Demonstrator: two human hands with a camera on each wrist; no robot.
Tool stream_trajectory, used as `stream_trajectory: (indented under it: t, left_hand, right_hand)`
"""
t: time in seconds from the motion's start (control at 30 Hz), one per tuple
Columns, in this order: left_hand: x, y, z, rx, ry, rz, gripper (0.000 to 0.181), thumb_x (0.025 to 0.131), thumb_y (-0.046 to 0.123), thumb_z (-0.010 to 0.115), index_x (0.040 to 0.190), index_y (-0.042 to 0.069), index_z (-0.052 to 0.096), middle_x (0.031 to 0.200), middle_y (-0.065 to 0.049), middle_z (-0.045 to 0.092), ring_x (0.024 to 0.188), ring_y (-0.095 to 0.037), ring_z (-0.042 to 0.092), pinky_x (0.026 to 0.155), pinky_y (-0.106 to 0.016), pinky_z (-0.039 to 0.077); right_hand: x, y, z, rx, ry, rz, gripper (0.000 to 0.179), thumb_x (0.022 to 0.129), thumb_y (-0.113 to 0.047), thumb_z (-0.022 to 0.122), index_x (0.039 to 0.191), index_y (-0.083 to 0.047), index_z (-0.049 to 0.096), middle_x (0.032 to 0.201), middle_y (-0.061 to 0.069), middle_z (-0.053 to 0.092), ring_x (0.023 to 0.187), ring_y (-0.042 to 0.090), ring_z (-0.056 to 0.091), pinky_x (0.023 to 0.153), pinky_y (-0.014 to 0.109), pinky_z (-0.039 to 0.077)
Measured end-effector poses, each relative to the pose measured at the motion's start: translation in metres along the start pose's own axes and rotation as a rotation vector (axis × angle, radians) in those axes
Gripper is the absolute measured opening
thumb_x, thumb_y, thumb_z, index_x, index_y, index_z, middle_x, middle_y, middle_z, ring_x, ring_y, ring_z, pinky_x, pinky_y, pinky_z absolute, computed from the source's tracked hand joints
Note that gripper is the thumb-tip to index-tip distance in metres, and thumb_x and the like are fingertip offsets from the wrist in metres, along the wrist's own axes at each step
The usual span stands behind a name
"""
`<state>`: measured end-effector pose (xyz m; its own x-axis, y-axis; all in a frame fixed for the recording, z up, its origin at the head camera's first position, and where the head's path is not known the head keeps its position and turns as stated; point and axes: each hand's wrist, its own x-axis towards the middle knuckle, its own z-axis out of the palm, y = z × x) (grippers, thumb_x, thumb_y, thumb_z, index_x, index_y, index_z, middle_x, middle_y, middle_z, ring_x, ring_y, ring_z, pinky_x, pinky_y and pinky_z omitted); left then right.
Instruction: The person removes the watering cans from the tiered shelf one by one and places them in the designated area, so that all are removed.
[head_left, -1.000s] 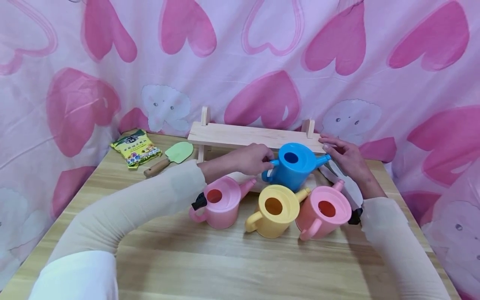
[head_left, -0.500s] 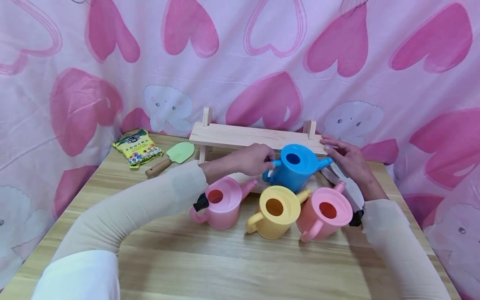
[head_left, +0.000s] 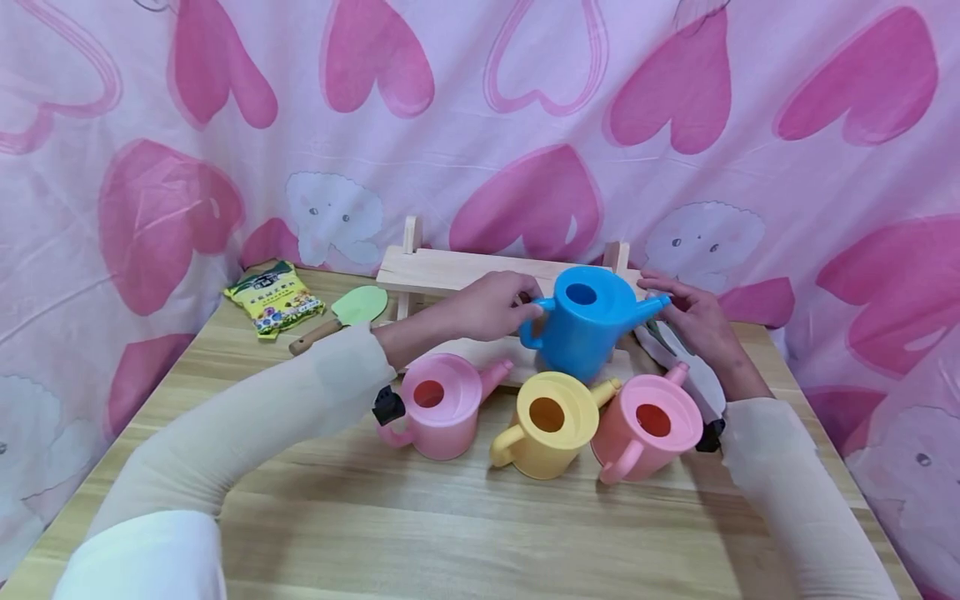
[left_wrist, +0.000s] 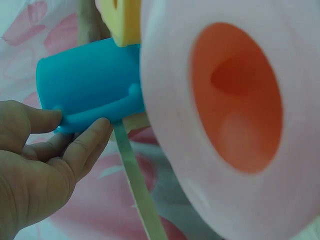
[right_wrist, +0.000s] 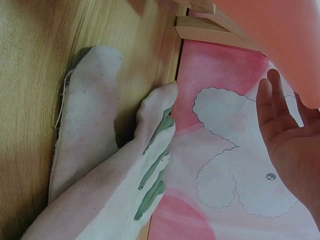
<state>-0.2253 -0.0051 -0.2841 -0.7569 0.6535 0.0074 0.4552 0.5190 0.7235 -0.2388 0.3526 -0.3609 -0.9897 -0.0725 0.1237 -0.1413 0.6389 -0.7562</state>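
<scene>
My left hand (head_left: 489, 308) pinches the handle of a blue watering can (head_left: 579, 337), thumb on one side and fingers on the other. The can overlaps a two-tier wooden shelf (head_left: 442, 271), its spout pointing right. At the shelf's right end is my right hand (head_left: 696, 327), fingers extended and fingertips by the upper board, the blue spout's tip close to its thumb. In front stand a pink watering can (head_left: 450, 425), a yellow watering can (head_left: 543, 450) and another pink watering can (head_left: 637, 429). The near pink one fills much of the left wrist view.
White gloves with green patches (right_wrist: 155, 170) lie beneath the right forearm, beside the shelf. On the left of the table (head_left: 390, 533) are a green trowel (head_left: 360, 305) with a wooden handle and a yellow packet (head_left: 273, 300). A heart-patterned curtain (head_left: 465, 125) hangs behind.
My left hand has raised the blue watering can slightly, and its spout has come nearer my right hand. The right hand and the other cans stay in place.
</scene>
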Motion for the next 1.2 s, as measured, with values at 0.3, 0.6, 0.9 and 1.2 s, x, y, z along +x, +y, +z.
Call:
stream_trajectory:
  t: [0.3, 0.6, 0.9, 1.2]
  left_hand:
    - [-0.022, 0.002, -0.025, -0.005, 0.085, 0.055, 0.02, 0.105, 0.016, 0.061, 0.121, 0.003, 0.064, 0.114, -0.009, 0.066, 0.1, -0.022, 0.062, 0.082, -0.029, 0.057]
    - [-0.047, -0.004, -0.049, 0.006, 0.162, 0.047, 0.024, 0.105, 0.017, 0.062, 0.124, 0.004, 0.062, 0.119, -0.009, 0.063, 0.104, -0.025, 0.061, 0.083, -0.037, 0.058]
    - [-0.084, -0.015, -0.07, -0.011, 0.256, 0.074, 0.018, 0.104, 0.012, 0.062, 0.118, 0.001, 0.061, 0.116, -0.012, 0.059, 0.112, -0.028, 0.06, 0.089, -0.045, 0.058]
    - [-0.127, -0.033, -0.087, -0.062, 0.347, -0.03, 0.02, 0.105, 0.012, 0.061, 0.122, 0.002, 0.062, 0.117, -0.014, 0.062, 0.105, -0.031, 0.068, 0.084, -0.045, 0.06]
  right_hand:
    - [-0.002, -0.001, 0.002, -0.006, 0.009, 0.058, 0.065, 0.101, -0.056, 0.056, 0.154, -0.02, 0.05, 0.149, 0.012, 0.053, 0.125, 0.033, 0.055, 0.102, 0.052, 0.05]
    - [0.003, 0.005, 0.001, -0.001, -0.002, -0.012, 0.049, 0.106, -0.04, 0.057, 0.15, -0.019, 0.055, 0.162, -0.003, 0.039, 0.141, 0.034, 0.045, 0.09, 0.02, 0.051]
    - [0.003, 0.004, 0.0, -0.002, 0.002, -0.016, 0.049, 0.105, -0.042, 0.058, 0.149, -0.02, 0.057, 0.161, -0.004, 0.041, 0.14, 0.032, 0.047, 0.088, 0.015, 0.05]
    - [0.004, 0.0, 0.001, 0.019, 0.002, 0.014, 0.051, 0.104, -0.045, 0.059, 0.149, -0.022, 0.057, 0.162, -0.006, 0.039, 0.142, 0.031, 0.044, 0.103, 0.049, 0.048]
